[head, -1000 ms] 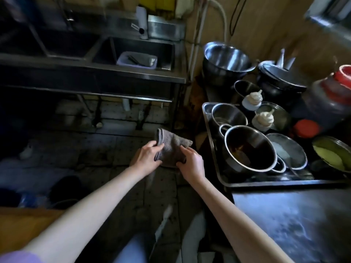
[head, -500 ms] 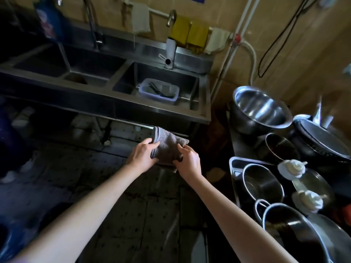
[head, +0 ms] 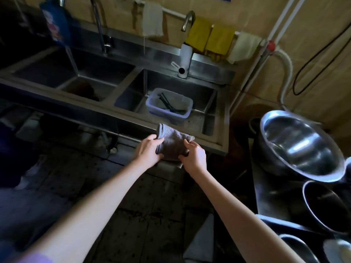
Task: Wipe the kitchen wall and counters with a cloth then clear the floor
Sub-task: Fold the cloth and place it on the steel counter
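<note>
Both hands on the folded grey terry cloth [head: 173, 144], held in the air in front of the stainless steel double sink [head: 121, 118], roughly level with its front edge near the right basin. Left hand [head: 150, 149] closed on the cloth's left edge, thumb on top, fingers curled under. Right hand [head: 194, 157] pinching the right side, fingertips [head: 187, 144] dug into the fabric. Cloth bunched between them, one corner sticking out right. Right basin holds a translucent rectangular plastic tub [head: 169, 105] with dark utensils inside. Yellow cloths [head: 209, 37] and pale rags hang on the tan tiled wall [head: 313, 35] above the sink. Large shiny steel mixing bowl [head: 300, 145] sits on the tabletop at right, more steel pots below it. Dark tiled floor [head: 133, 202] under the arms.
</note>
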### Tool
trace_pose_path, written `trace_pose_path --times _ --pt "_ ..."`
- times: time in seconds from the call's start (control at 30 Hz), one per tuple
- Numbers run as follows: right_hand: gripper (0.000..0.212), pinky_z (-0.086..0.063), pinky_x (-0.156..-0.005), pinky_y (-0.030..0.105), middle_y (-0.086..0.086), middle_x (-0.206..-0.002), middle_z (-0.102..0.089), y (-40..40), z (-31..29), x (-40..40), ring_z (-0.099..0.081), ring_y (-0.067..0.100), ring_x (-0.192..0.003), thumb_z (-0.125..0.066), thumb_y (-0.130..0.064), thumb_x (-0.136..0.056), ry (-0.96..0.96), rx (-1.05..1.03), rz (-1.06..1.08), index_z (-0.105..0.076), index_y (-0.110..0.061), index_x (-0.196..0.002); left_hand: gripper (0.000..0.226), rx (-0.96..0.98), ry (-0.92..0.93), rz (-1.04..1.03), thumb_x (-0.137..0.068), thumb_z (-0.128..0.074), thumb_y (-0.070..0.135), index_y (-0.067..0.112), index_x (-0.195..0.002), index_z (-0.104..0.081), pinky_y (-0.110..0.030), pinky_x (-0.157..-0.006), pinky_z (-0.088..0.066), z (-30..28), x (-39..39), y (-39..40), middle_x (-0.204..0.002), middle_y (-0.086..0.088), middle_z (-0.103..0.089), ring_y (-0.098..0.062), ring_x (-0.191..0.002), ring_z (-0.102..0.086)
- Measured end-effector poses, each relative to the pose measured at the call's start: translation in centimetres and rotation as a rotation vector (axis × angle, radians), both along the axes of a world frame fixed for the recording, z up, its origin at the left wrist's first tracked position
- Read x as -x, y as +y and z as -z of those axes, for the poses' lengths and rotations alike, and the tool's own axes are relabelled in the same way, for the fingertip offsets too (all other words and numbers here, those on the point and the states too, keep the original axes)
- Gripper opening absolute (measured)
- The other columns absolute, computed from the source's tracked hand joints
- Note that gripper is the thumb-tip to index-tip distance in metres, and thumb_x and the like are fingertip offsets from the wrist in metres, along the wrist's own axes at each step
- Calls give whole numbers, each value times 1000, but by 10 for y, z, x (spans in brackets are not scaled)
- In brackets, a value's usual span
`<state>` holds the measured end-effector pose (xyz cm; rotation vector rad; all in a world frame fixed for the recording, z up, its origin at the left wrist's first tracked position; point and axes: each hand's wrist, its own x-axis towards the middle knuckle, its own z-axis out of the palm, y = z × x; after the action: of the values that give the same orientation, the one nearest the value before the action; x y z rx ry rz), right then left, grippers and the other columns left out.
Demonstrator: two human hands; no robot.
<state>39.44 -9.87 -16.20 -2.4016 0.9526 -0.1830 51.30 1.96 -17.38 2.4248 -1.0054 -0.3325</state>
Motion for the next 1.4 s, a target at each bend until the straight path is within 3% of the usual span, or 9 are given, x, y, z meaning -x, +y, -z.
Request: trace_pose_path --times 0.33,0.5,0.6,0.8,0.97,1.07,1.17,1.27,1.4 --pt "66 -28 -108 23 9 -144 -45 -68 23 -55 -41 22 -133 -70 -15 -79 96 -1 -13 -44 -13 -140 61 -83 -4 53 -77 -72 19 19 -135 -51 -34 -99 -41 11 -50 -66 -143 -7 -43 -30 -124 -48" --pt "68 -27 -109 24 9 -146 -42 -79 32 -78 -38 22 -135 -70 -12 -80 109 -34 45 -42 -14 -142 61 -107 55 102 -79 -71 12 12 -136 -48 -30 -105 -33 16 -77 -85 -144 -13 -40 -29 -129 -42" --pt "69 -29 -110 26 10 -147 -41 -85 37 -87 -38 23 -135 -70 -11 -79 125 -46 68 -42 -15 -142 60 -120 73 125 -80 -70 13 14 -136 -49 -33 -103 -38 23 -87 -92 -143 -12 -41 -28 -128 -43" --pt "74 -35 -106 29 6 -144 -45 -92 48 -91 -44 24 -130 -73 -13 -77 166 -37 83 -40 -18 -143 59 -153 116 195 -86 -60 4 11 -141 -41 -22 -105 -23 36 -100 -99 -148 -13 -31 -26 -135 -33" --pt "72 -37 -105 32 5 -147 -40 -95 55 -93 -42 24 -132 -73 -18 -78 203 -5 90 -40 -21 -143 61 -154 137 201 -84 -66 9 9 -140 -42 -26 -109 -24 47 -105 -97 -147 -14 -29 -28 -136 -32" --pt "68 -42 -101 35 4 -152 -26 -95 56 -93 -33 25 -133 -74 -27 -77 261 45 81 -45 -25 -139 57 -111 58 187 -80 -71 19 9 -133 -50 -35 -111 -26 53 -109 -95 -148 -12 -26 -31 -135 -31" --pt "70 -31 -109 41 4 -158 -10 -98 59 -94 -17 27 -141 -70 -37 -80 343 92 20 -39 -27 -142 63 -239 -162 253 -82 -68 36 22 -137 -42 -47 -110 -25 55 -116 -98 -153 -2 -23 -29 -135 -27" --pt "74 -18 -115 45 3 -160 -7 -101 62 -100 -5 26 -146 -63 -40 -85 426 126 -87 -27 -27 -148 74 -346 -196 356 -87 -61 38 22 -148 -22 -50 -115 -6 56 -122 -106 -157 0 -18 -26 -143 -15" --pt "75 -11 -116 47 -1 -158 -16 -101 69 -105 -7 23 -147 -57 -38 -90 466 108 -156 -16 -24 -151 69 -429 -216 421 -90 -55 41 22 -148 -23 -51 -115 5 58 -125 -112 -156 -1 -22 -28 -145 -12"
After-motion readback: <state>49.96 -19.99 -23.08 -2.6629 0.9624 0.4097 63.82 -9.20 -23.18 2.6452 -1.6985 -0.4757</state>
